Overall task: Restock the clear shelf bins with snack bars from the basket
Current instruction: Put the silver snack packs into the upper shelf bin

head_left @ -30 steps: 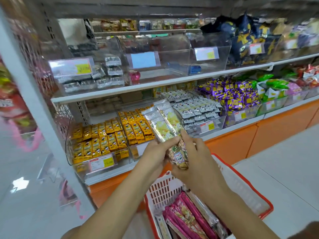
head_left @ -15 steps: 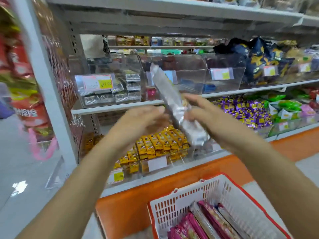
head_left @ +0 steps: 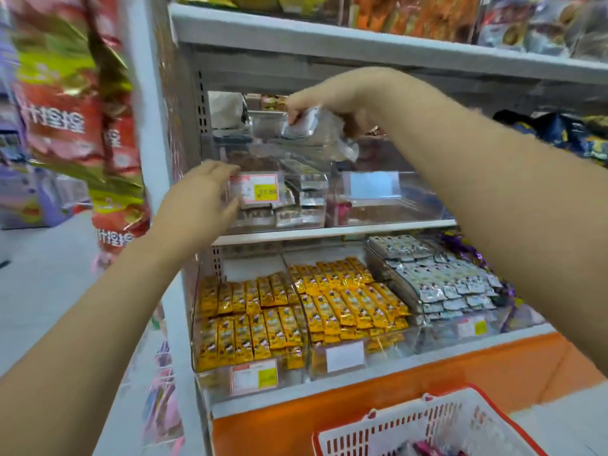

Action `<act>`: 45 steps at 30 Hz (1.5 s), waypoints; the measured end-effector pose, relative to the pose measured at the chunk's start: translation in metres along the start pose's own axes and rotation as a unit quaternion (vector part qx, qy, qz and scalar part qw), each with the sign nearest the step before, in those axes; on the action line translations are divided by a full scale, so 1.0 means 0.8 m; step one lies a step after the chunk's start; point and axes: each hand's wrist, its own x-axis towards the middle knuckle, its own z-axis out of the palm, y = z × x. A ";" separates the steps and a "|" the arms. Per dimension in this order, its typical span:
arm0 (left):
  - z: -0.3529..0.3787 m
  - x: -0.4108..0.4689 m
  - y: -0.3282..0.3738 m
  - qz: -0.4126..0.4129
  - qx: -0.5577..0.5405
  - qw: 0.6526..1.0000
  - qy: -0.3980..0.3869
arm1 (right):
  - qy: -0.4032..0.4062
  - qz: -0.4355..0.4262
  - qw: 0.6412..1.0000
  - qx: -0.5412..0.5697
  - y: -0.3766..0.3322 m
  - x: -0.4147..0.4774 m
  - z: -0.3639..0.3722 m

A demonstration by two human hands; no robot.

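Fingers (head_left: 297,105) of the right hand (head_left: 332,100) curl down and pinch a shiny silver snack bar pack (head_left: 316,130) by its top end. The pack hangs tilted just above the open top of the clear plastic shelf bin (head_left: 316,222) on the white middle shelf (head_left: 362,230). A few silver packs lie low in that bin. The left hand (head_left: 200,195) is flat with straight fingers, touching the bin's front left corner beside the pink and yellow price label (head_left: 260,191). It holds nothing. The white and red plastic basket (head_left: 424,429) sits low down in front of the shelves.
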 end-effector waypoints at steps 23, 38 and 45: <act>0.022 -0.016 -0.033 0.065 -0.026 0.997 0.023 | -0.026 0.019 0.960 -0.280 -0.046 0.097 0.121; 0.082 -0.123 0.070 0.107 -0.227 0.966 -0.064 | 0.147 -0.077 0.962 -0.217 0.095 -0.097 0.135; 0.186 -0.191 0.136 0.112 -0.246 0.922 -0.279 | -0.089 0.078 0.962 -0.248 0.263 -0.177 0.187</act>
